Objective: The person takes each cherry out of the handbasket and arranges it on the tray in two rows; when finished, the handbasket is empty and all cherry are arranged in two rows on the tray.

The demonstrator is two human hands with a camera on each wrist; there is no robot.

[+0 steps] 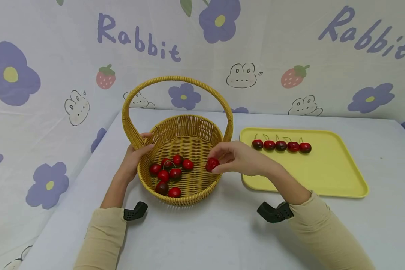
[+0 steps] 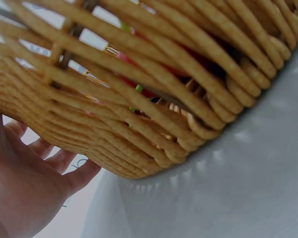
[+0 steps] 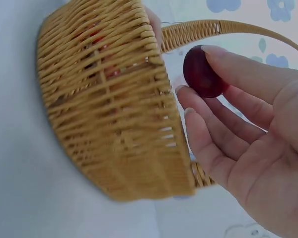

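A pale grey bench [image 1: 206, 240] runs out from a backdrop cloth [image 1: 54, 56] printed with purple flowers, strawberries, rabbits and the word "Rabbit". On the bench, left of centre, stands a woven yellow basket [image 1: 185, 129] with a tall arched handle [image 1: 175, 79]; just beside it on the right lies a flat yellow tray [image 1: 324, 176], its near left corner hidden behind the right forearm. Both arms wear beige sleeves [image 1: 104, 236], each with a black camera mount at the wrist. The left hand [image 1: 133, 159] grips the basket's left rim where the handle meets it, thumb hooked over the top and fingers curled against the outer weave, which the left wrist view shows close up with the fingers [image 2: 64, 163] spread under the wall. The right hand [image 1: 237, 157] hovers over the basket's right rim and pinches a single red cherry [image 1: 212, 164] between thumb and fingertips; in the right wrist view that cherry [image 3: 203, 72] sits dark and glossy at the fingertips, just outside the basket wall [image 3: 114, 114]. Inside the basket lies a cluster of cherries [image 1: 170, 174], some touching, gathered toward the near left of the floor. On the tray, along its far edge, a row of five cherries [image 1: 281, 145] sits side by side, stems pointing away
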